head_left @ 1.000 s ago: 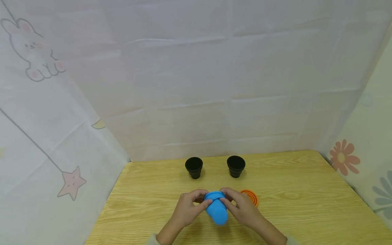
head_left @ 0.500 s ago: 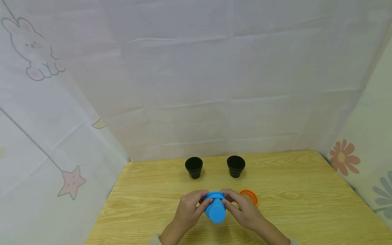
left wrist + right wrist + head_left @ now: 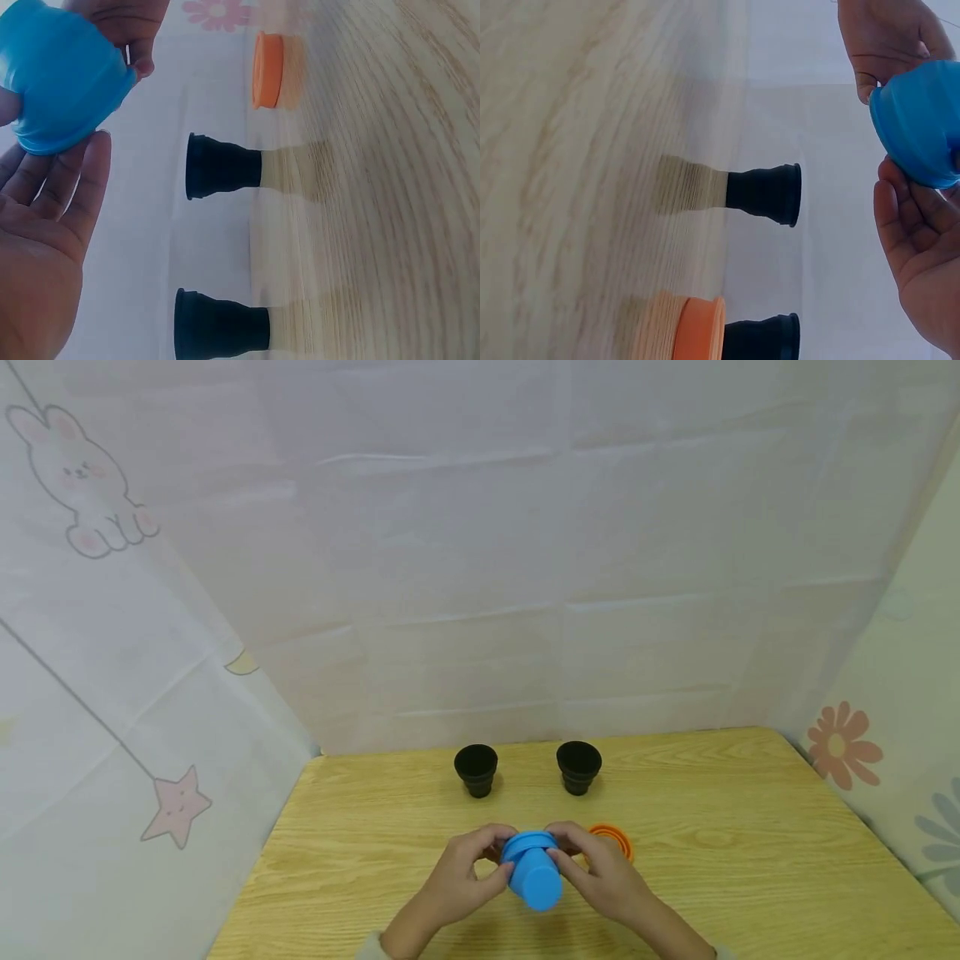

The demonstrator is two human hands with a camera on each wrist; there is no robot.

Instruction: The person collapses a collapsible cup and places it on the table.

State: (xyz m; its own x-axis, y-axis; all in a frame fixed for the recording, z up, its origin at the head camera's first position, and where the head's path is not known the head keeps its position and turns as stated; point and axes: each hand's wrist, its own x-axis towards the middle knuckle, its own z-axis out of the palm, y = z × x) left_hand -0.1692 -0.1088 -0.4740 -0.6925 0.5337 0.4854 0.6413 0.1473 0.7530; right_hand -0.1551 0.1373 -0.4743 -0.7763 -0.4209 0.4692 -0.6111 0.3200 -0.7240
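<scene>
Both hands hold a blue collapsible cup (image 3: 538,872) above the table, its rim away from the person and its round base toward the head camera. My left hand (image 3: 467,872) grips the rim's left side, thumb on the cup's wall. On the right side, my right hand (image 3: 600,868) grips it the same way. The left wrist view shows the blue cup (image 3: 64,75) with fingers spread under its rim. An orange collapsible cup (image 3: 617,839), folded flat, lies just beyond the right hand, which partly covers it.
Two black cups stand upright farther back on the wooden table (image 3: 360,827), a left one (image 3: 477,770) and a right one (image 3: 578,767). A pale printed sheet (image 3: 450,568) hangs behind the table and along its sides.
The blue cup's base swings left and then back right as both hands turn it slightly. Both hands keep their grip; the other cups stay in place.
</scene>
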